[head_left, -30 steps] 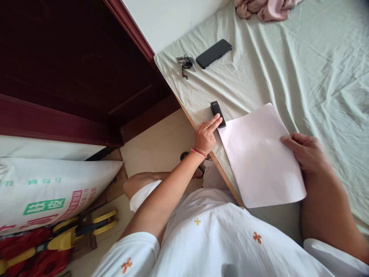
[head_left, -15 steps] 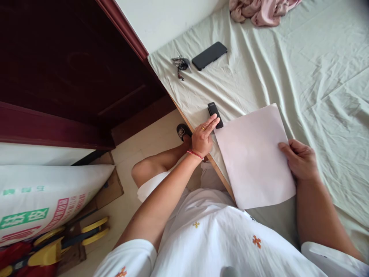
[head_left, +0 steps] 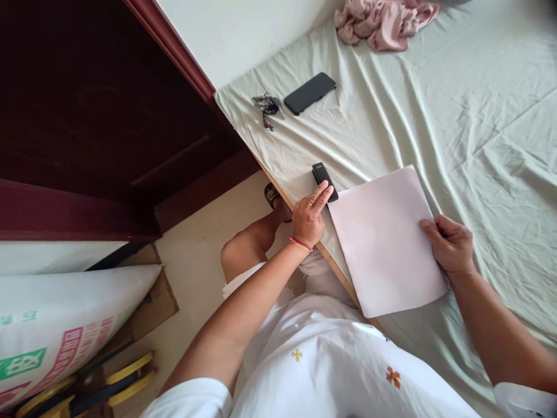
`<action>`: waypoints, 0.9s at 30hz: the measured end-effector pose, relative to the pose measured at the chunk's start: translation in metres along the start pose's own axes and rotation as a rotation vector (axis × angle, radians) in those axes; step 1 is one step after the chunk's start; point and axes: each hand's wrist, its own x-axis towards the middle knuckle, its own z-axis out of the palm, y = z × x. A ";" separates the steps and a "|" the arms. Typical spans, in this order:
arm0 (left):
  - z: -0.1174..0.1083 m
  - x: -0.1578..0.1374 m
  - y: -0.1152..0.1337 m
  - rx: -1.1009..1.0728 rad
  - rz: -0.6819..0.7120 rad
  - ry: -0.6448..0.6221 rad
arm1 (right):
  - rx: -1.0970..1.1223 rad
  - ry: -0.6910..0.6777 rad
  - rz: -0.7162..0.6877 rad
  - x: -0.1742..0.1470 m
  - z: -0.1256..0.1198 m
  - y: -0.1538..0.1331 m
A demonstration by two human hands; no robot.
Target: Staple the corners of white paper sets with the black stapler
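A small black stapler [head_left: 324, 181] lies on the pale green sheet, its near end at the upper left corner of the white paper [head_left: 387, 244]. My left hand [head_left: 311, 216] is on the stapler, two fingers pressed along its top and the others curled; the thumb is hidden. A yellow ring and a red wrist band show on this hand. My right hand [head_left: 450, 244] pinches the paper's right edge, thumb on top and fingers underneath. The paper lies nearly flat, its bottom edge close to my shirt; whether it is several sheets I cannot tell.
Beyond the stapler lie a black phone [head_left: 310, 93] and a bunch of keys [head_left: 268, 108]. Crumpled pink cloth [head_left: 385, 24] is at the back. The wooden edge [head_left: 337, 270] runs beside my left wrist. On the floor side are a printed white sack [head_left: 73, 325] and a dark red door [head_left: 87, 116].
The view has shifted slightly, so the phone, keys and sack appear lower and farther left. Both hands keep their places on the stapler and the paper.
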 end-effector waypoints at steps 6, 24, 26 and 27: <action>-0.002 0.001 0.004 0.033 -0.036 -0.091 | 0.018 0.083 0.009 -0.001 0.003 -0.006; 0.002 0.005 0.006 -0.090 -0.074 -0.070 | 0.187 0.130 0.151 0.001 0.003 -0.016; -0.003 0.007 0.007 -0.096 -0.077 -0.092 | 0.228 0.121 0.170 0.003 0.002 -0.015; -0.006 0.009 0.007 -0.094 -0.076 -0.100 | 0.247 0.105 0.181 0.003 0.002 -0.015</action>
